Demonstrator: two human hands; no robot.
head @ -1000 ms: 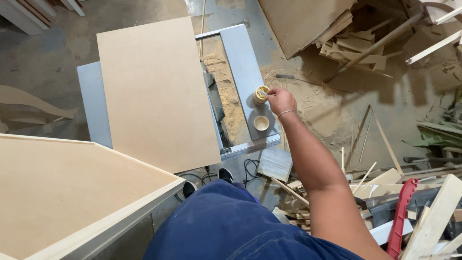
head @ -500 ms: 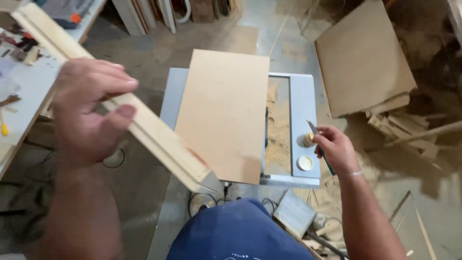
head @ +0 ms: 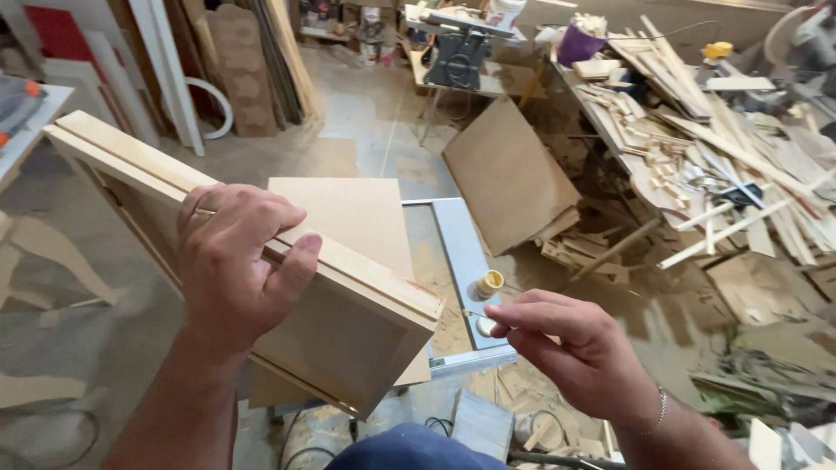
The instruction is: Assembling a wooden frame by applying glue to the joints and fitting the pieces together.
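Note:
My left hand [head: 237, 261] grips the grooved top edge of a pale wooden framed panel [head: 348, 335], held tilted in front of me. My right hand [head: 579, 348] pinches a thin stick or small brush [head: 481, 317] with its tip pointing towards the panel's near corner. Just beyond its fingers a small yellowish glue jar [head: 488, 284] and its round lid [head: 484, 326] rest on the grey metal table [head: 460, 248]. A flat fibreboard sheet [head: 353, 213] lies on that table behind the panel.
A brown board [head: 509, 178] leans on the floor to the right. A bench piled with wood offcuts [head: 697, 130] fills the right side. Scraps and sawdust cover the floor [head: 627, 270]. Boards and panels lean at the back left [head: 244, 70].
My left hand has brought the framed panel in close, over the table. My right hand has drawn back from the glue jar with the thin stick. My view has lifted towards the room.

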